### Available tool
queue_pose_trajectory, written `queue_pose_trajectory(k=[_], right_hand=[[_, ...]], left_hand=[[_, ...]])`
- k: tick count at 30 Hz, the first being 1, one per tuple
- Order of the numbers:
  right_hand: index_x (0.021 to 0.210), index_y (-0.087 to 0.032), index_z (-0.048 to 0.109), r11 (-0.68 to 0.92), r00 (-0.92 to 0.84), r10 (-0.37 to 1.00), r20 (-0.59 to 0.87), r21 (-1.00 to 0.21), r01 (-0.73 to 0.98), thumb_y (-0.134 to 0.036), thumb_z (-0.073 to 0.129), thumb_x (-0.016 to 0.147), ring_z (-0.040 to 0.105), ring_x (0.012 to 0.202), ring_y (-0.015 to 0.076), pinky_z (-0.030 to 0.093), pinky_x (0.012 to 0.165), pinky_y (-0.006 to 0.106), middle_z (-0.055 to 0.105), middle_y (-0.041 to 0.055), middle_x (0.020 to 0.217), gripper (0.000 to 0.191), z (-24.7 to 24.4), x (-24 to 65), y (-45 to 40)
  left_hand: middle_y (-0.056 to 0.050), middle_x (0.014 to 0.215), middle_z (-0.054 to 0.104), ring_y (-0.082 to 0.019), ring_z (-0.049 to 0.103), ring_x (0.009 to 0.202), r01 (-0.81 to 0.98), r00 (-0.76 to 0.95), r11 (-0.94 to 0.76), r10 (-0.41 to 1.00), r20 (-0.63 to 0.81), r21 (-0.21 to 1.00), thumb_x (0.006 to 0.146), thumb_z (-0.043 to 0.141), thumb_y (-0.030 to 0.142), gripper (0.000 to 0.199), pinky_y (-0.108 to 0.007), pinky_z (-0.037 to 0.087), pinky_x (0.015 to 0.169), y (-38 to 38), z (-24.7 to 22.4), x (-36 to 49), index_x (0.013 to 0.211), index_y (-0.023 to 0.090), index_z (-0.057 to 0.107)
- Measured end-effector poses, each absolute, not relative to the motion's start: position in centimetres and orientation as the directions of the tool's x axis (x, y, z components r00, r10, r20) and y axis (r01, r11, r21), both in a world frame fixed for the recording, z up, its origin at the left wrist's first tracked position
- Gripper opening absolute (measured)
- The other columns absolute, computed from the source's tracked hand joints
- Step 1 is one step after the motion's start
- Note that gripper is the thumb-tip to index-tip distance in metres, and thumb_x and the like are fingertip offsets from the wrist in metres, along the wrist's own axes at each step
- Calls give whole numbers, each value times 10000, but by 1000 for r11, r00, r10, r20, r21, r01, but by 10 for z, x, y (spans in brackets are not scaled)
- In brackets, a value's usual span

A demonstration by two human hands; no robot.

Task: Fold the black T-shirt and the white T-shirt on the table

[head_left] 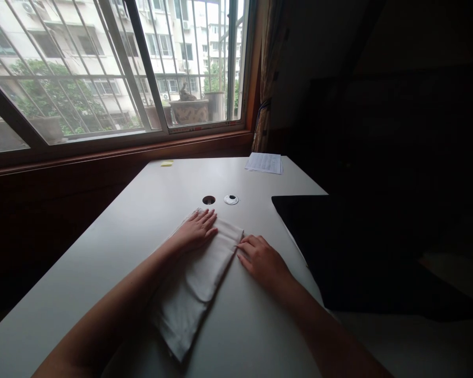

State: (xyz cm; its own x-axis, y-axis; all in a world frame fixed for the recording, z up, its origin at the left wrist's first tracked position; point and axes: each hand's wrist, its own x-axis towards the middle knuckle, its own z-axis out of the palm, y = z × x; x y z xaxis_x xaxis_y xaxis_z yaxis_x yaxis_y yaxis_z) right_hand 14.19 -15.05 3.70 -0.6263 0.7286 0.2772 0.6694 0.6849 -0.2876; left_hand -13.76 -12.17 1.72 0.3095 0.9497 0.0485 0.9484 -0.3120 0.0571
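A folded white cloth (199, 273) lies slantwise on the white table, in a long strip with soft creases. Whether it is a garment I cannot tell. My left hand (197, 231) rests flat on its far end, fingers spread and pointing away from me. At the cloth's right edge, near the far corner, my right hand (262, 260) has its fingers curled, with thumb and fingertips pinching the edge. The cloth's near end narrows to a corner close to me, and my left forearm covers part of its left side.
The white table (114, 247) has two round cable holes, one an open hole (208, 200), one with a white grommet (231, 199). Papers (265, 163) and a yellow sticky note (167, 163) lie at the far edge. Dark fabric (362, 252) covers the right side. A barred window stands behind.
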Motion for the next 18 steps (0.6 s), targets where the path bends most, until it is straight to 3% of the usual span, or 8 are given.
queue_pose_trajectory(k=[4,7,10,14,16,18], right_hand=[[1168,-201,715,733,-634,680,368,-356,579,-218,569,979,617,1099,259,539,981,417,700,92,1170,239,37,137,-153],[1316,-180,651,824,-718,557,417,-388,413,-273,560,1000,573,1258,259,472,1104,433,640,119,1357,342,33,130,-160],[1453,-190,556,883,-847,411,336,-376,280,-417,554,1014,424,1446,296,333,1212,514,493,122,1552,495,23,125,-167],[1550,-258,447,877,-935,325,142,-415,242,-651,508,975,236,1540,336,181,1246,589,329,84,1651,700,18,125,-172],[1551,-291,445,879,-953,281,115,-430,208,-670,527,955,182,1554,338,128,1249,599,314,65,1657,710,22,126,-175],[1490,-310,528,888,-969,203,144,-444,120,-610,556,967,194,1554,311,106,1257,568,405,42,1616,604,27,126,-180]], left_hand=[[-112,1686,194,-292,148,1569,995,90,-90,996,14,31,1054,223,561,690,-514,110,1276,-129,16,-138,1608,155,289],[-121,1690,170,-312,130,1571,996,-93,93,995,-26,1,1051,200,549,700,-550,103,1267,-135,19,-133,1609,135,279],[-133,1694,136,-321,117,1572,981,-192,191,979,-72,-15,1043,181,561,726,-577,116,1255,-140,24,-131,1616,120,247],[-131,1701,89,-317,89,1577,961,-276,277,957,-89,1,1030,131,599,760,-623,122,1237,-141,28,-143,1627,135,208],[-125,1704,75,-311,74,1579,952,-305,307,949,-84,10,1025,113,607,772,-625,107,1239,-142,27,-153,1629,135,197],[-122,1705,68,-309,65,1581,940,-338,340,937,-88,14,1021,107,609,779,-628,97,1240,-142,26,-163,1631,132,186]])
